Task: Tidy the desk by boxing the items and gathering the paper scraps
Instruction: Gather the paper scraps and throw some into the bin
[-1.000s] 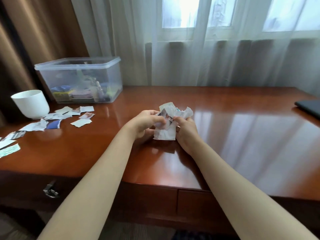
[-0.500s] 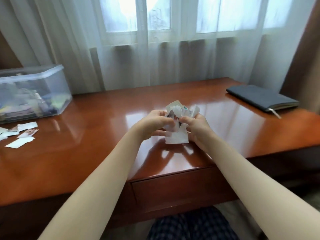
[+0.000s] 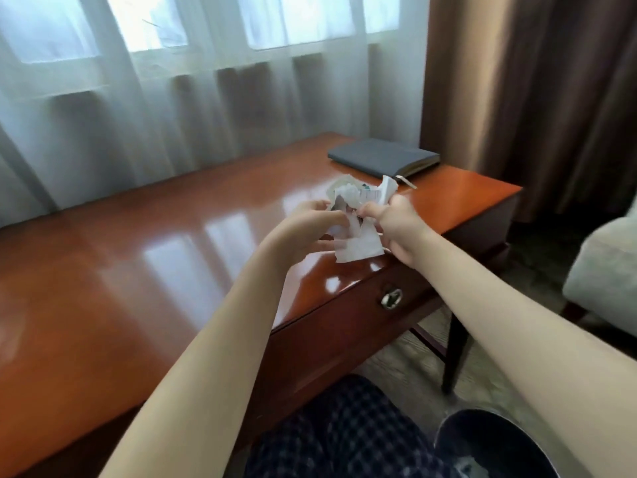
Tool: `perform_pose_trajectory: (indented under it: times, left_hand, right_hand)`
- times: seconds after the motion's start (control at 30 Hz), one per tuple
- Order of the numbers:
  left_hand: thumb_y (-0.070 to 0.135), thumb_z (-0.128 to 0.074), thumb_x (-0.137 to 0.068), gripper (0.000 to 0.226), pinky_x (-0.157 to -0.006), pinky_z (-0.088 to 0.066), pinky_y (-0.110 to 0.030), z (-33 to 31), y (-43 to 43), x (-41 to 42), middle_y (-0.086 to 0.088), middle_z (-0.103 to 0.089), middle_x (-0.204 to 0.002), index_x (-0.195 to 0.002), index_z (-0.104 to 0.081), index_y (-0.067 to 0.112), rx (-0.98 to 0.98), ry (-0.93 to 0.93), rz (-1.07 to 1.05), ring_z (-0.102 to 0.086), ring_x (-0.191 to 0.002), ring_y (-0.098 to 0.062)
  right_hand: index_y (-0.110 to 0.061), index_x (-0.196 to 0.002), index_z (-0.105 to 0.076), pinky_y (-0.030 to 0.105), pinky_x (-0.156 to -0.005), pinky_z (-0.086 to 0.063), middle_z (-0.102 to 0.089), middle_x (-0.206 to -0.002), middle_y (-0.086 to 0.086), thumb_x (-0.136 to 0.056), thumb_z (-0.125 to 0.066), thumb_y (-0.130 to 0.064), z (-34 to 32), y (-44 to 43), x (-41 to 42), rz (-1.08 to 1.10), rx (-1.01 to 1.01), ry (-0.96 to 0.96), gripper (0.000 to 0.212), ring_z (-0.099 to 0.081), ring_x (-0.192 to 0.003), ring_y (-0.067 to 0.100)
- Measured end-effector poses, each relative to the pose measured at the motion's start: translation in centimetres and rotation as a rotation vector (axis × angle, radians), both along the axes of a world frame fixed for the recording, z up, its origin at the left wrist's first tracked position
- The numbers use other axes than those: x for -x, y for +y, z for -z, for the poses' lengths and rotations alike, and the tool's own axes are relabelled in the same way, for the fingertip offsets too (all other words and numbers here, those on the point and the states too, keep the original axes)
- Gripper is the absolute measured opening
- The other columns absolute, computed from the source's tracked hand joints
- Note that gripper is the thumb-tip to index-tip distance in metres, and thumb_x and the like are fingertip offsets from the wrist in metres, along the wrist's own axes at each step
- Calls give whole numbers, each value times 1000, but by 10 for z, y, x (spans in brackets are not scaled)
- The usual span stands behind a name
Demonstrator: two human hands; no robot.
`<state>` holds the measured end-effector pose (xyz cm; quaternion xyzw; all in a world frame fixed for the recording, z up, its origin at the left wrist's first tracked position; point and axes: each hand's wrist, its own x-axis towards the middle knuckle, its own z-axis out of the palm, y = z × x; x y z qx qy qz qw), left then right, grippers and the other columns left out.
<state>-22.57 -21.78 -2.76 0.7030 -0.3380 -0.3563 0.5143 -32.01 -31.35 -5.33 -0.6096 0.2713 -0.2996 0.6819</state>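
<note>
View has been swung right over the last second. The clear box, the white cup and the loose scraps at the left end are no longer framed. The paper scraps, bunched into a wad, have been carried along with the grip unchanged. The left hand is curled on the wad's left side, pinching it. The right hand is curled on its right side, thumb on top. The wad is held over the desk near the front right corner; whether it touches the top can't be told.

Judged: this batch is gathered and disposal is being lined up. What looks like a dark bin is seen on the floor at lower right, beside the knee, and is the likely target. The scraps at the left end are presumed still to be collected.

Around:
- A dark notebook lies at the far right corner, behind the wad and apart from it.
- An armchair stands right of the desk.
- A drawer knob sits below the hands.

In the way: the desk edge and the person's own leg must be cleared, and loose pieces could be shed from the wad.
</note>
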Motion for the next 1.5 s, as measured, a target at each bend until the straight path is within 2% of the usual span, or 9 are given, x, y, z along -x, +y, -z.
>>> perform_pose_trajectory:
  times: [0.17,0.37,0.53,0.67,0.8,0.97,1.13,1.4,1.5]
  left_hand:
    - [1,-57,-84,48,-51,-52,-17,8,-37,26,-8,-57,-106,-131,-48,4,-23,26,76,-58,-83,-11]
    - [1,-54,-86,24,-56,-53,-18,19,-71,69,-1,-61,-90,-107,-57,12,29,72,249,-60,-71,-5]
    - [4,-57,-85,34,-74,-56,-27,32,-87,104,-5,-61,-99,-118,-49,11,-2,46,344,-63,-80,-14]
    - [5,-55,-88,38,-65,-58,-24,46,-94,127,-10,-60,-106,-125,-43,8,-50,13,410,-63,-79,-15]
    - [5,-56,-89,44,-61,-58,-23,70,-103,147,-12,-61,-109,-130,-44,8,-120,0,452,-64,-82,-16]
    - [8,-57,-88,43,-77,-57,-31,112,-108,164,-17,-61,-116,-129,-45,9,-237,53,494,-64,-97,-24]
    - [0,-52,-90,42,-62,-55,-22,154,-100,177,-9,-61,-101,-131,-43,5,-317,214,474,-61,-78,-15]
    - [-4,-50,-91,53,-83,-48,-32,218,-82,195,-16,-56,-119,-141,-33,3,-459,379,350,-58,-102,-26]
    - [-3,-49,-91,54,-84,-49,-34,234,-78,200,-17,-54,-125,-141,-31,5,-507,378,327,-58,-104,-27]
  right_hand:
    - [-2,-115,-53,47,-85,-51,-62,-102,13,-88,-52,0,4,-22,38,127,-14,9,28,-62,-91,27]
    - [-4,-109,-55,36,-76,-53,-62,-101,12,-86,-54,1,12,-42,90,282,-18,9,24,-61,-92,24]
    - [-4,-107,-58,38,-79,-55,-65,-102,14,-86,-53,4,26,-52,131,373,-67,-25,23,-64,-91,27]
    - [-5,-108,-55,26,-59,-56,-63,-86,7,-89,-53,2,43,-53,161,428,-142,-49,21,-64,-72,16]
    - [-11,-98,-53,32,-70,-53,-61,-87,4,-90,-54,-3,71,-53,181,496,-219,-15,12,-61,-76,17]
    - [-2,-123,-48,37,-75,-52,-60,-94,10,-88,-55,-2,111,-55,198,544,-311,78,36,-61,-82,23]
    - [2,-129,-44,39,-79,-52,-60,-107,16,-88,-55,-1,152,-51,211,542,-443,166,43,-61,-86,25]
    - [1,-124,-47,30,-58,-52,-61,-92,10,-87,-50,9,211,-22,223,454,-619,273,38,-60,-74,19]
    - [0,-127,-45,32,-60,-51,-61,-101,13,-87,-51,8,229,-18,224,462,-668,306,41,-60,-76,21]
